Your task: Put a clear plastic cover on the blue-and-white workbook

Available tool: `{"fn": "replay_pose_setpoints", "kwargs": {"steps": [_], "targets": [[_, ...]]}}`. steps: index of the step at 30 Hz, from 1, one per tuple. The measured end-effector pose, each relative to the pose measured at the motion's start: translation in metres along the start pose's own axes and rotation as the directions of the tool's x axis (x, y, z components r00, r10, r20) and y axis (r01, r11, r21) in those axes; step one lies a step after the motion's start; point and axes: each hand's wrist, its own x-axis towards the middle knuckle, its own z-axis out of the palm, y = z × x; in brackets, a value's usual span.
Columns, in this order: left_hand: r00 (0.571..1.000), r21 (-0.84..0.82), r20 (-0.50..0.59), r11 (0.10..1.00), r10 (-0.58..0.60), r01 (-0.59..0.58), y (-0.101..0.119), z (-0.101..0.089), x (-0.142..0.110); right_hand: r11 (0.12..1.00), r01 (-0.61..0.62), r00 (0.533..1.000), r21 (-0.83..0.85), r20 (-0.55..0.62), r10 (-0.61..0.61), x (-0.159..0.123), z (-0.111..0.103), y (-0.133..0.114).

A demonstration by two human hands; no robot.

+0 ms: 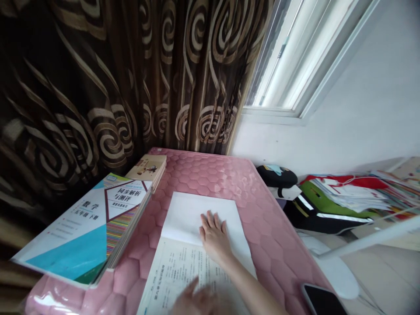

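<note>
An open book lies turned sideways on the pink padded surface, its far page blank white and its near page printed. My right hand rests palm down across the middle of it, fingers spread on the white page, the forearm reaching in from the lower right. Over the near printed page, at the bottom edge of the view, is my left hand. Motion smears it, so its fingers and whatever they may touch are unclear.
Left of the book lies a stack topped by a mathematics workbook, with tan booklets behind. A phone sits at the lower right edge of the pink surface. A black case and piled papers stand beyond. Curtains hang behind.
</note>
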Motion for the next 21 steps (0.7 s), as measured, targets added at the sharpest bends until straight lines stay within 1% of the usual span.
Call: {"fn": "replay_pose_setpoints", "kwargs": {"steps": [1, 2, 3, 4, 6, 8, 11, 13, 15, 18, 19, 20, 21], "targets": [[0.998, 0.009, 0.002, 0.998, -0.061, 0.061, -0.013, 0.000, 0.013, 1.000, -0.004, 1.000, -0.006, 0.008, 0.004, 0.000, -0.001, 0.000], [0.972, 0.020, 0.029, 0.972, -0.234, 0.233, -0.027, -0.001, 0.025, 1.000, -0.007, 1.000, -0.010, 0.020, 0.008, 0.001, -0.003, 0.000], [0.932, 0.031, 0.062, 0.935, -0.356, 0.354, -0.040, -0.003, 0.036, 1.000, -0.007, 0.999, -0.012, 0.031, 0.008, 0.001, -0.004, -0.001], [0.888, 0.036, 0.100, 0.894, -0.448, 0.447, -0.053, -0.004, 0.046, 1.000, -0.004, 0.999, -0.013, 0.036, 0.004, 0.000, -0.004, -0.001], [0.810, 0.028, 0.165, 0.824, -0.562, 0.566, -0.075, -0.005, 0.059, 1.000, -0.003, 1.000, -0.009, 0.028, 0.003, 0.000, -0.004, -0.002], [0.767, 0.009, 0.200, 0.784, -0.609, 0.620, -0.092, -0.003, 0.063, 1.000, -0.005, 1.000, -0.007, 0.012, 0.005, 0.000, -0.003, 0.000], [0.732, 0.006, 0.236, 0.754, -0.639, 0.657, -0.106, 0.001, 0.056, 1.000, -0.014, 1.000, -0.020, 0.011, 0.014, 0.000, -0.002, 0.011], [0.701, 0.036, 0.248, 0.730, -0.668, 0.683, -0.110, 0.002, 0.049, 0.999, -0.037, 0.999, -0.038, 0.018, 0.038, 0.000, -0.002, 0.022], [0.667, 0.088, 0.241, 0.700, -0.705, 0.709, -0.110, 0.004, 0.049, 0.997, -0.058, 0.998, -0.050, 0.024, 0.059, 0.000, -0.003, 0.032], [0.596, 0.166, 0.239, 0.637, -0.767, 0.753, -0.107, 0.010, 0.067, 0.996, -0.062, 0.998, -0.056, 0.015, 0.063, 0.000, -0.003, 0.039], [0.584, 0.170, 0.252, 0.629, -0.772, 0.758, -0.106, 0.013, 0.077, 0.996, -0.065, 0.998, -0.057, 0.009, 0.065, 0.000, -0.003, 0.039], [0.592, 0.153, 0.272, 0.641, -0.759, 0.752, -0.107, 0.017, 0.087, 0.996, -0.067, 0.998, -0.055, 0.003, 0.068, 0.000, -0.003, 0.038], [0.622, 0.115, 0.292, 0.673, -0.726, 0.731, -0.108, 0.020, 0.098, 0.996, -0.068, 0.998, -0.051, 0.000, 0.068, 0.000, -0.003, 0.037]]}}
